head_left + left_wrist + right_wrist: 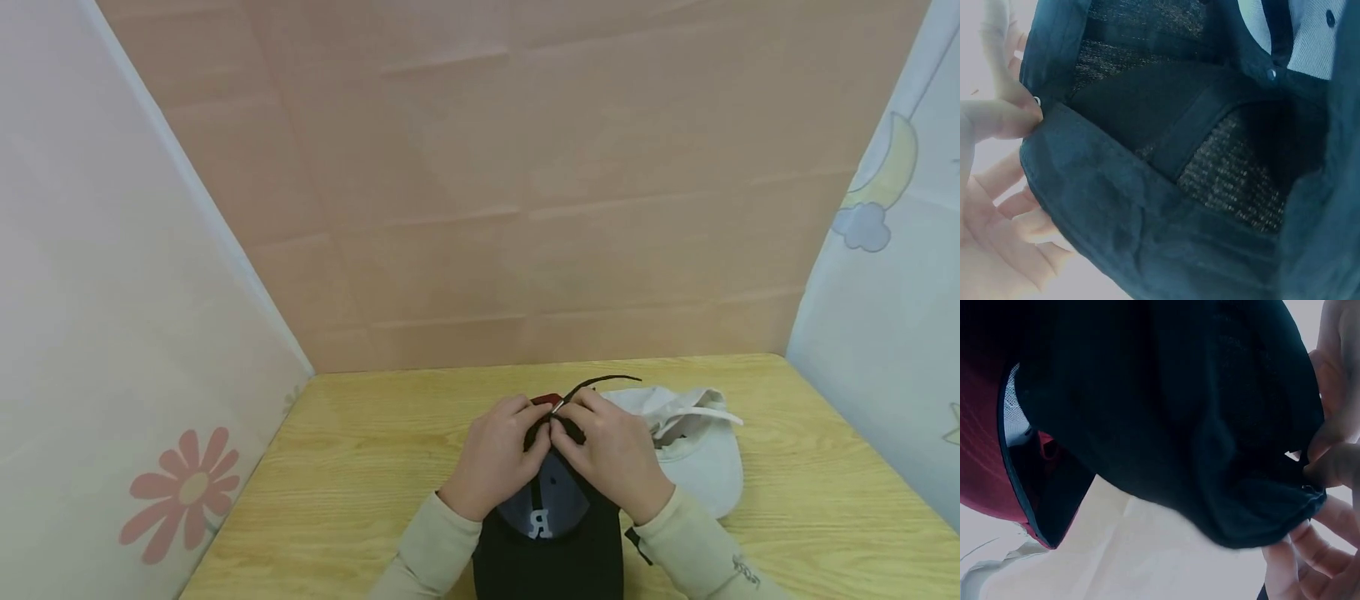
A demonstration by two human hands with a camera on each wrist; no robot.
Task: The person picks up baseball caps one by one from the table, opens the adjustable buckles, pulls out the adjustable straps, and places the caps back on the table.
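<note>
A black cap [547,558] lies in front of me with its brim toward me and its hollow up. Inside show a blue-grey panel and a white letter [540,523]. My left hand [495,458] pinches the cap's back edge beside a small metal buckle [557,406]. From the other side, my right hand [615,454] pinches the same edge by the strap. The strap's thin black tail [611,378] sticks out to the right past the fingers. In the left wrist view the cap's dark lining [1147,137] opens wide beside the left fingertips.
A white cap [708,467] with a loose strap lies just right of my right hand. Behind the black cap shows a bit of a maroon cap [546,399], larger in the right wrist view. A tan backdrop [525,208] rises at the wooden table's [360,475] far edge.
</note>
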